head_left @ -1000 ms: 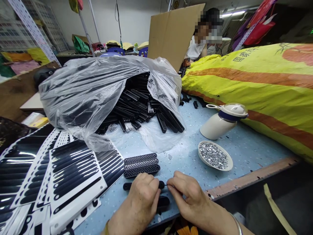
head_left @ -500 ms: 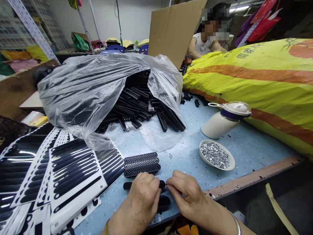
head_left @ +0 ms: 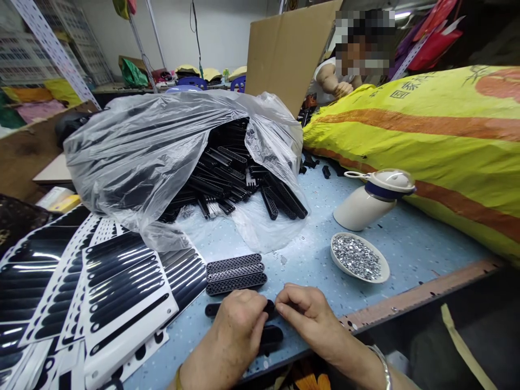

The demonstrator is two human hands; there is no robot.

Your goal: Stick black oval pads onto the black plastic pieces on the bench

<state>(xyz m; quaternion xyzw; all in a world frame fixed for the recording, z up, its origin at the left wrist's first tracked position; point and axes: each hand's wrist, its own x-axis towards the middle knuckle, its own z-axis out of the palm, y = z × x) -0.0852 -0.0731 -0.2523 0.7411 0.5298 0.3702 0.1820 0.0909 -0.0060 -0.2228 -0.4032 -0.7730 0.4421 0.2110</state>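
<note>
One black strip (head_left: pixel 213 310), hands (head_left: pixel 238 330) (head_left: pixel 309 313) now closer together

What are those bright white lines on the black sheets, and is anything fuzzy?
In the head view, they look like lights reflecting off the glossy black sheets; also in the head view, the pink thing at far left looks soft, while the left hand looks fairly sharp.

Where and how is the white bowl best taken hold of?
Probably the near rim of the white bowl, from the near side with the right hand: the bottle stands behind. Thumb over the rim, support beneath, keeping it level, since loose silvery pieces fill its open top.
</note>
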